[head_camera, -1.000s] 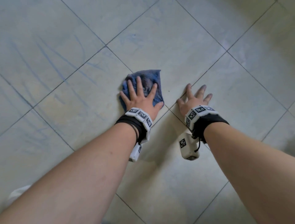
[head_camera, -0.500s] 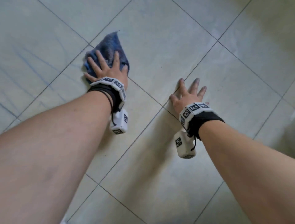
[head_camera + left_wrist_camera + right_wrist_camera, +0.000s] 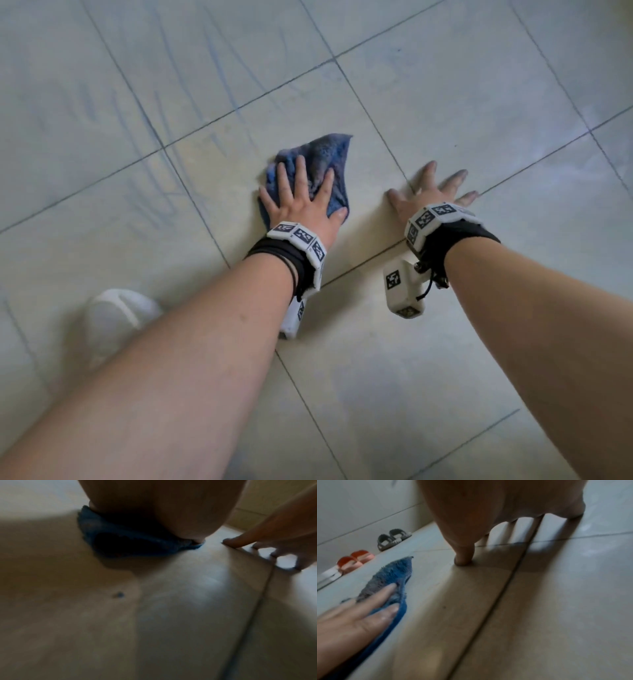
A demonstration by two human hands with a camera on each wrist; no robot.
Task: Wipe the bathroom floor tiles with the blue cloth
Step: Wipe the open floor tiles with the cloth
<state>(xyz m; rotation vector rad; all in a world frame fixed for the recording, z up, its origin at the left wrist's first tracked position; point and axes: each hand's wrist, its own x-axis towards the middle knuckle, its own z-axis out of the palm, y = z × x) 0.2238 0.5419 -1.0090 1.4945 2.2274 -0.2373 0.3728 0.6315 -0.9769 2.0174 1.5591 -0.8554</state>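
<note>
The blue cloth lies crumpled on the pale floor tiles. My left hand presses flat on it with straight, spread fingers, and the cloth's far corner sticks out beyond them. In the left wrist view the cloth bunches under my palm. The right wrist view shows the cloth from the side with my left fingers on top. My right hand is planted flat on the bare tile just right of the cloth, fingers spread, holding nothing.
Blue streaks mark the tiles at the upper left. A white slipper stands by my left forearm. Grey sandals and orange slippers line the wall to the left. A small dark speck lies on the tile.
My left hand swept the cloth out to the far left, then back toward my right hand. The right hand stayed planted on the floor.
</note>
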